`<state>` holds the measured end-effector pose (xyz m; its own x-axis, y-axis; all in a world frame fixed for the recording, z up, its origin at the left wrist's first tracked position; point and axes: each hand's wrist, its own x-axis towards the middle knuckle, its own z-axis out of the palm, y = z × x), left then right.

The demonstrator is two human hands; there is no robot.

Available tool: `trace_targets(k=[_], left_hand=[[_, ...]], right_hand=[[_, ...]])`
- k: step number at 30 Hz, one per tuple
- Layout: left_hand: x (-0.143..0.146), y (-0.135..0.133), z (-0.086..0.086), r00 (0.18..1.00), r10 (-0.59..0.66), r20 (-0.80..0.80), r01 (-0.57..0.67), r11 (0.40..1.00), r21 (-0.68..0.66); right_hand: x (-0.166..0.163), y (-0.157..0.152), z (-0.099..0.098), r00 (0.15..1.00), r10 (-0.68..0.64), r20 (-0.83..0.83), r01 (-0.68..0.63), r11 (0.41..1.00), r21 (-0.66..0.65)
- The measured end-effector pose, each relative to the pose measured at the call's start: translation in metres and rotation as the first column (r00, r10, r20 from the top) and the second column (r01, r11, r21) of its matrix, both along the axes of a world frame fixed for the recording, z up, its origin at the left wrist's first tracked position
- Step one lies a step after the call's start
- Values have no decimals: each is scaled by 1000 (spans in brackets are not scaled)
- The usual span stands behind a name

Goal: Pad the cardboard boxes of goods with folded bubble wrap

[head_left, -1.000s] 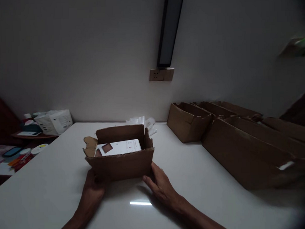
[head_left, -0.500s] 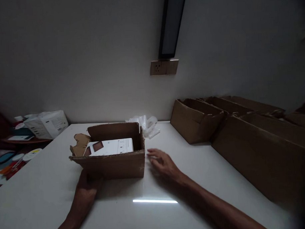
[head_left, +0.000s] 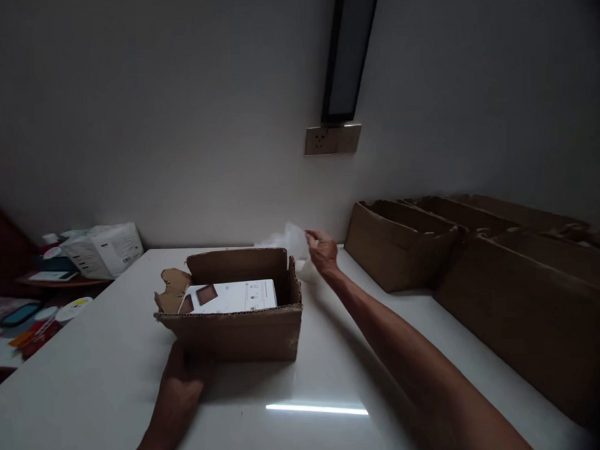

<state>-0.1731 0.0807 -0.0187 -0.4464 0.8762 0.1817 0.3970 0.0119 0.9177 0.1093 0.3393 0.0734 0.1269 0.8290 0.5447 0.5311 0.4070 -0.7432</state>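
Possibly a home room, glossy white table (head_left: 107, 350), wall socket (head_left: 320, 140), cluttered side shelf (head_left: 88, 281)

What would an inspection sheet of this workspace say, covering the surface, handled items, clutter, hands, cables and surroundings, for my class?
Surface: glossy white table with a bright reflection.
Handled items: open cardboard box containing a white printed carton; translucent plastic behind.
Clutter: more cardboard boxes at right; white package beyond the table's left edge.
Hands: left hand against the open box's near left side, fingers hidden; right hand pinching the plastic.
Cables: nothing seen.
Surroundings: wall with socket plate.
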Motion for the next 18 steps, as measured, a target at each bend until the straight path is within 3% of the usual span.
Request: trace_targets(k=[2, 5, 12, 18], left_hand=[[1, 1, 2, 1000, 5, 19, -5, 1000, -11], [2, 1, 5, 999, 17, 29, -17, 1000, -12], [1, -3, 5, 1000, -1, -12, 2, 1000, 29], [-2, 0, 4, 999, 38, -30, -38, 999, 18]], right_hand=[[19, -10, 10, 987, -27, -159, 28, 1000, 7], [50, -53, 12, 941, -20, -339, 15, 1000, -19], [99, -209, -35, 876, -20, -482, -132, 951, -279], [112, -287, -54, 784, -144, -604, -251, 816, -520]])
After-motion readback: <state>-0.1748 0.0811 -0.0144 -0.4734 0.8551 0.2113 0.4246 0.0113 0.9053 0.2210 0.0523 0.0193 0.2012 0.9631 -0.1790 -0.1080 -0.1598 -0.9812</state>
